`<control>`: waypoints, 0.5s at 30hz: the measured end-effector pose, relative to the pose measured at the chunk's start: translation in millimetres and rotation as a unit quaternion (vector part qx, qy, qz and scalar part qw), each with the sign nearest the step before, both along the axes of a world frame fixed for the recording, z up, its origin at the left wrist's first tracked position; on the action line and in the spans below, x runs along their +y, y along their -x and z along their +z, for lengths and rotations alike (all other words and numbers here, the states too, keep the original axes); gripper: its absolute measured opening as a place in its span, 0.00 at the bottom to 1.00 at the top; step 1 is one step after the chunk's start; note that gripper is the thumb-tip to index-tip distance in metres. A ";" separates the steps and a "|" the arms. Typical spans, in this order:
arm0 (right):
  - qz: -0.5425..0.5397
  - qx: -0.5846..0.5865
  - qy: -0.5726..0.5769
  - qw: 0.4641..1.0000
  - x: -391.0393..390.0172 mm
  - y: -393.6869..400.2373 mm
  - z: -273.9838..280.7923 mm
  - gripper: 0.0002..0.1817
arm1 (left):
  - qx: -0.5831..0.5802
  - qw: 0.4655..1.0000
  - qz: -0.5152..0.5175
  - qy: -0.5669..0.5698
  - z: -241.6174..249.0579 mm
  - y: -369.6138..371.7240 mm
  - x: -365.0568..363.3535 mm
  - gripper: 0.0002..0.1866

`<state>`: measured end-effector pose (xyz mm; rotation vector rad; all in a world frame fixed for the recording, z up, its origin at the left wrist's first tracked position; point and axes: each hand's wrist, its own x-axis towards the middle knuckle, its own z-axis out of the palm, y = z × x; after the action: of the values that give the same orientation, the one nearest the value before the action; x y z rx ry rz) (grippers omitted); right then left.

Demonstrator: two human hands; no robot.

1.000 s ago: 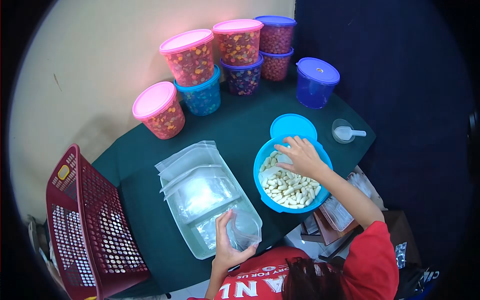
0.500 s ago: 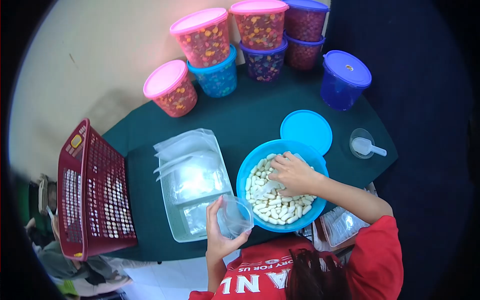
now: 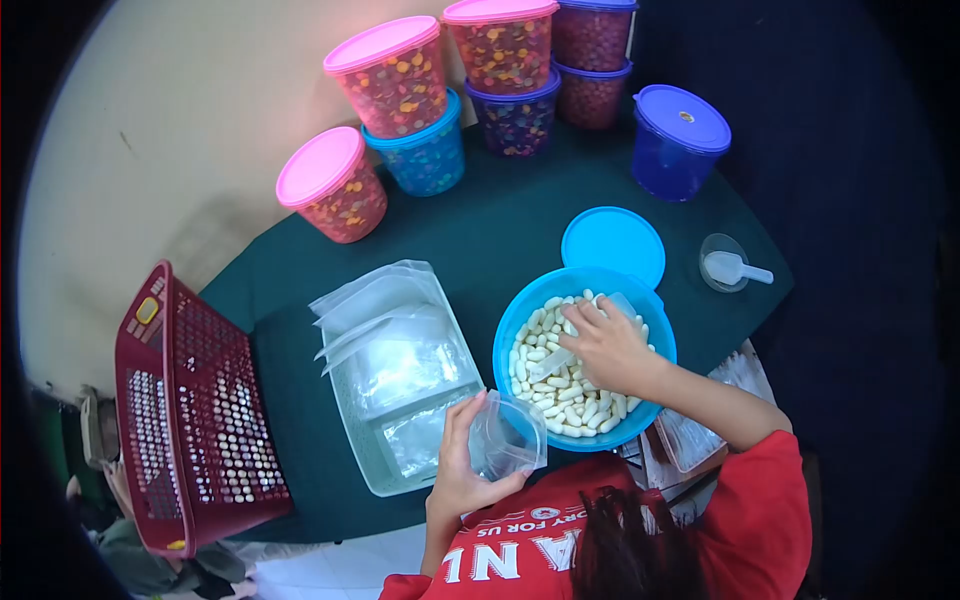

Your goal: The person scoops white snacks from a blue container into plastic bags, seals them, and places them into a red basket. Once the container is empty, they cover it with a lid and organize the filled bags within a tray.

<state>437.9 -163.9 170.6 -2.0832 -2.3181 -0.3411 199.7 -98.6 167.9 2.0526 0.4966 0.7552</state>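
A clear plastic cup (image 3: 508, 436) is held by my left hand (image 3: 466, 462), its fingers and thumb around the side. The cup is tilted, beside the blue tub (image 3: 506, 400) on the right. White capsule-shaped pieces (image 3: 580, 405) fill much of the tub. My right hand (image 3: 612, 350) reaches into the tub with bent fingers on the pieces. A translucent scoop (image 3: 552, 362) lies partly under this hand, and what the fingertips grip is hidden.
A pale tray (image 3: 352, 440) with clear bags (image 3: 400, 350) lies left of the tub. A maroon basket (image 3: 232, 510) stands far left. Behind are a blue lid (image 3: 613, 247), lidded tubs (image 3: 412, 90), a purple-lidded tub (image 3: 680, 150) and a small cup with a white scoop (image 3: 728, 267).
The cup and my left hand have moved right. The blue tub shows slightly farther right and up, with my right hand still in it. The whole view has shifted a little.
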 end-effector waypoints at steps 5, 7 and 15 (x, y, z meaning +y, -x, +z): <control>-0.066 -0.060 -0.019 0.996 7.1 6.6 -13.5 0.11 | -0.011 0.997 -0.063 0.042 -6.6 5.6 15.2 0.47; -0.090 -0.064 -0.025 0.994 3.2 7.3 -7.2 0.11 | -0.013 0.995 -0.077 0.056 -7.2 7.7 18.6 0.47; -0.232 0.098 -0.103 0.962 -31.1 2.4 50.7 0.13 | -0.040 0.992 -0.097 0.070 -10.8 12.8 34.1 0.47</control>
<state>435.5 -195.0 221.4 -2.4020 -1.5955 -0.3396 187.0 -64.5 157.1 1.8992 0.2919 0.6648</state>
